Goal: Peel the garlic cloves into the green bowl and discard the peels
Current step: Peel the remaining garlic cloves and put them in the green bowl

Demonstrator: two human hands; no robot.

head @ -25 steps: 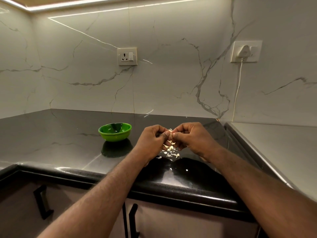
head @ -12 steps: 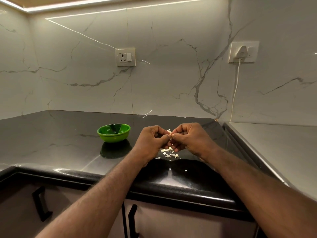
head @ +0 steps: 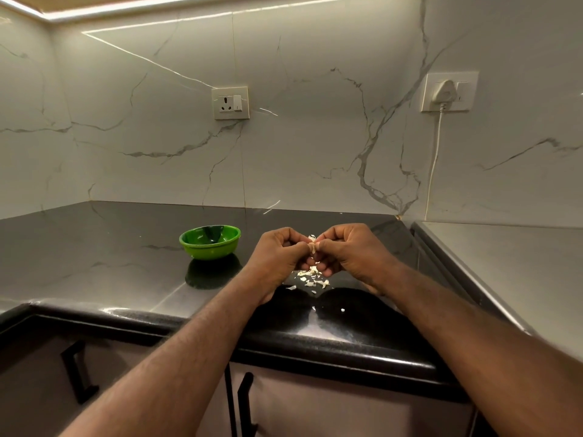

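Observation:
A small pale garlic clove (head: 312, 245) sits between the fingertips of both hands, a little above the black counter. My left hand (head: 277, 259) pinches it from the left, and my right hand (head: 353, 254) pinches it from the right, with a flake of peel sticking up. Under the hands lies a scatter of pale peels (head: 310, 279). The green bowl (head: 209, 242) stands on the counter to the left of my left hand; its contents are hard to make out.
The black counter (head: 94, 263) runs along a marble wall and meets a grey surface (head: 511, 263) at the right. A wall socket (head: 230, 103) and a plugged white cable (head: 437, 159) are behind. Cabinet handles (head: 77, 370) hang below the counter's front edge.
Both hands stay together over the peel pile, working the clove with small finger movements. The bowl has not moved.

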